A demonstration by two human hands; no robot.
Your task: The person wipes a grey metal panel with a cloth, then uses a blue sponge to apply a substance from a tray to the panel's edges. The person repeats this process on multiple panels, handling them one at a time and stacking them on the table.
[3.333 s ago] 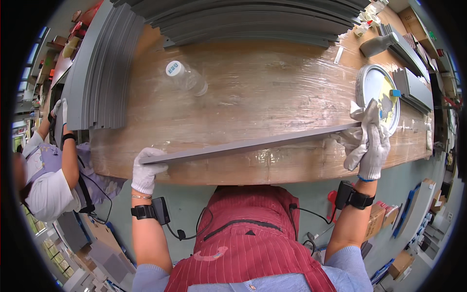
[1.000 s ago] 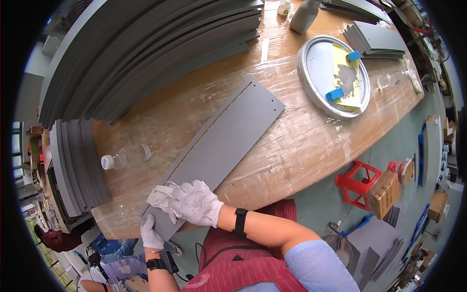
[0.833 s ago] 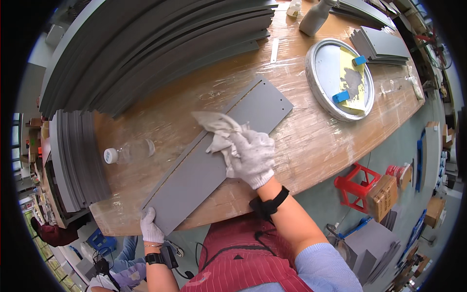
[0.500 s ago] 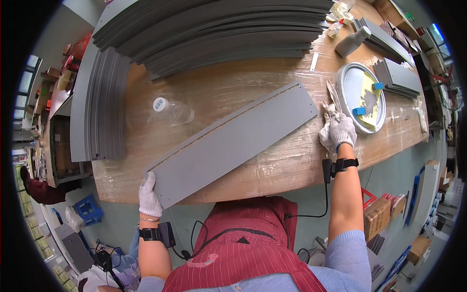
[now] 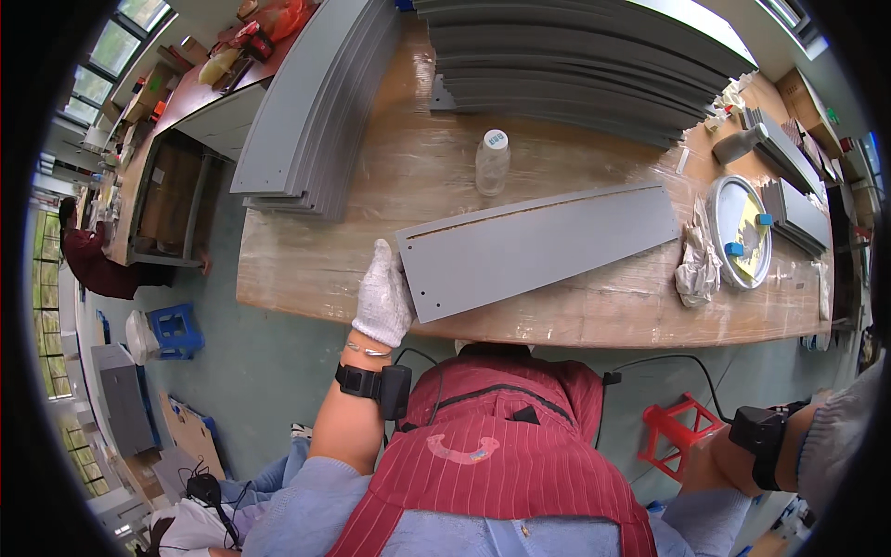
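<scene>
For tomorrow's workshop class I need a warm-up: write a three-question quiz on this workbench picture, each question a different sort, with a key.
1. True or false: the gloved left hand rests on the end of the long grey panel.
2. What stands just behind the panel? A) plastic bottle B) red stool C) round tin
3. Fill in: a crumpled ____ lies beside the panel's right end.

Key: 1 true; 2 A; 3 cloth.
</scene>
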